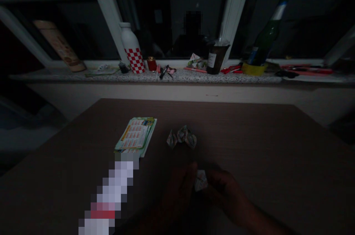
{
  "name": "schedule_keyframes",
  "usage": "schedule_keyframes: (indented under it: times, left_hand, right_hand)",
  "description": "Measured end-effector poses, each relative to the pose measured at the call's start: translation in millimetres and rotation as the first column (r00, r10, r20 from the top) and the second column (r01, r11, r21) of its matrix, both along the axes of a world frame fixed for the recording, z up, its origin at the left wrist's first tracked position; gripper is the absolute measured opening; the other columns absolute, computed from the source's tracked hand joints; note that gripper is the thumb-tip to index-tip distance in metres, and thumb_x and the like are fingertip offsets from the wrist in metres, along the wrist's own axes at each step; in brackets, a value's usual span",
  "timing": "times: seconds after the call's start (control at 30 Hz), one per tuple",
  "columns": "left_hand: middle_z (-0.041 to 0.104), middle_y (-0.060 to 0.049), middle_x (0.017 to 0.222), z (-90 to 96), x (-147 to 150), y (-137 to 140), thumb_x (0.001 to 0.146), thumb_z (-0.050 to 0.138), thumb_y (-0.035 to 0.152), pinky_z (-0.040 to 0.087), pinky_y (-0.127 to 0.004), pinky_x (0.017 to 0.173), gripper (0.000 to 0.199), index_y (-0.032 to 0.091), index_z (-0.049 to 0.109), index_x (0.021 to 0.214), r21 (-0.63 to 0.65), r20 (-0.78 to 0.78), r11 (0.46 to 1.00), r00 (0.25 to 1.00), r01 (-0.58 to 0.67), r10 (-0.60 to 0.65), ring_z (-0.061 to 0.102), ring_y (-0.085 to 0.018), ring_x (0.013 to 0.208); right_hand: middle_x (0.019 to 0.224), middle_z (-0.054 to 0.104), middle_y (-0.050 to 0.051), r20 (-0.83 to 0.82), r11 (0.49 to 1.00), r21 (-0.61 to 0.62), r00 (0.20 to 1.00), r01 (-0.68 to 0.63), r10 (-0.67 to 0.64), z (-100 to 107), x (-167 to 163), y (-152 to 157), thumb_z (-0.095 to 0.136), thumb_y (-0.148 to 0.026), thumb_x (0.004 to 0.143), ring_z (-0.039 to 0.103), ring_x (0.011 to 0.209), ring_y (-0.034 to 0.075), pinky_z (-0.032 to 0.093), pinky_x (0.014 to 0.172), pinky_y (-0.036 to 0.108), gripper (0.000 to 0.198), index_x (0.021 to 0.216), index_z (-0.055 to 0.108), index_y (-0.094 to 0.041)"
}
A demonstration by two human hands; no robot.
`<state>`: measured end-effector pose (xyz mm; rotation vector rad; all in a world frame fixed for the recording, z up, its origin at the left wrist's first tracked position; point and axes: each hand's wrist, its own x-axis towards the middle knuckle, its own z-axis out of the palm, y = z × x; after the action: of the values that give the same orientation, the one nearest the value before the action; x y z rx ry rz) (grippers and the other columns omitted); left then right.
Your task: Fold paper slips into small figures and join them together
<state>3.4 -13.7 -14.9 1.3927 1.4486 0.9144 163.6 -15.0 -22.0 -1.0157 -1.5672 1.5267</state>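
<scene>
Between both hands, low over the table, is a small folded piece of printed paper (201, 180). My left hand (180, 183) is closed on its left side, with the thumb or a finger at its upper edge. From the right, my right hand (224, 187) grips the same paper with bent fingers. Dim light hides much of the fingers. Just beyond the hands, several small folded paper shapes (182, 135) lie close together on the table. To the left is a stack of printed paper sheets (135, 133) with green edges and number grids.
The brown table (249, 131) meets a wall below a granite windowsill (116, 76). Along the sill stand a red-checked white bottle (134, 51), a dark drink cup (216, 59), a green bottle (264, 39) and a tan tumbler (59, 44). A pixelated strip covers the lower left.
</scene>
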Motion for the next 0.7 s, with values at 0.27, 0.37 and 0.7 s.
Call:
schedule_keyframes:
  times: [0.27, 0.37, 0.7]
  left_hand:
    - [0.061, -0.005, 0.075, -0.5, 0.2, 1.3, 0.089, 0.035, 0.054, 0.045, -0.028, 0.068, 0.047, 0.017, 0.063, 0.08, 0.111, -0.058, 0.993, 0.998, 0.041, -0.034, 0.054, -0.018, 0.071]
    - [0.062, -0.006, 0.079, -3.1, -1.3, -1.0, 0.09, 0.034, 0.052, 0.045, -0.03, 0.071, 0.047, 0.016, 0.063, 0.083, 0.111, -0.081, 0.992, 0.996, 0.057, -0.048, 0.055, -0.018, 0.073]
    - [0.064, -0.009, 0.097, -0.5, -7.9, -5.0, 0.09, 0.035, 0.051, 0.045, -0.031, 0.083, 0.046, 0.016, 0.063, 0.1, 0.048, -0.053, 0.982, 0.982, 0.183, -0.18, 0.057, -0.02, 0.089]
  right_hand:
    - [0.068, 0.048, 0.0, -0.028, 0.999, 0.038, 1.0, 0.009, -0.008, 3.7, -0.9, 1.1, 0.048, -0.045, 0.089, 0.044, 0.064, 0.011, 0.037, 0.058, 0.023, 0.033, 0.077, 0.056, -0.016]
    - [0.062, 0.044, -0.002, -0.002, 0.998, 0.018, 0.998, 0.06, -0.06, -1.0, -1.1, 0.2, 0.049, -0.047, 0.089, 0.04, 0.058, 0.01, 0.034, 0.054, 0.022, 0.036, 0.071, 0.053, -0.016]
    - [0.062, 0.041, -0.003, 0.044, 0.993, 0.093, 0.996, 0.072, -0.076, -1.3, 0.7, -1.9, 0.043, -0.046, 0.092, 0.038, 0.057, 0.01, 0.033, 0.053, 0.021, 0.037, 0.07, 0.05, -0.017]
